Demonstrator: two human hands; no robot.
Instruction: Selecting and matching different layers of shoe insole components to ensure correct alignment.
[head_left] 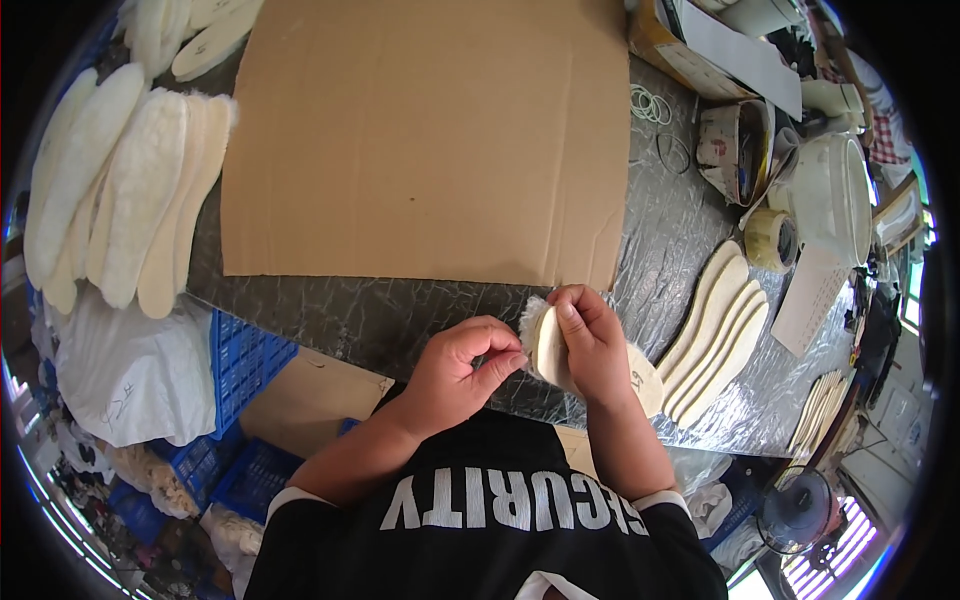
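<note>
My right hand grips a small stack of cream fleece insoles near the table's front edge, thumb on top. White fluff sticks out along the stack's left end, and its other end shows past my wrist. My left hand is closed in a pinch, thumb and forefinger together at the stack's left edge. Whatever is between those fingertips is too small to make out. To the right, a fanned row of insoles lies on the dark table.
A big cardboard sheet covers the table's middle. Fleecy insoles are piled at left, above a white bag and a blue crate. At right are tape, rubber bands, a clear tub and more insoles.
</note>
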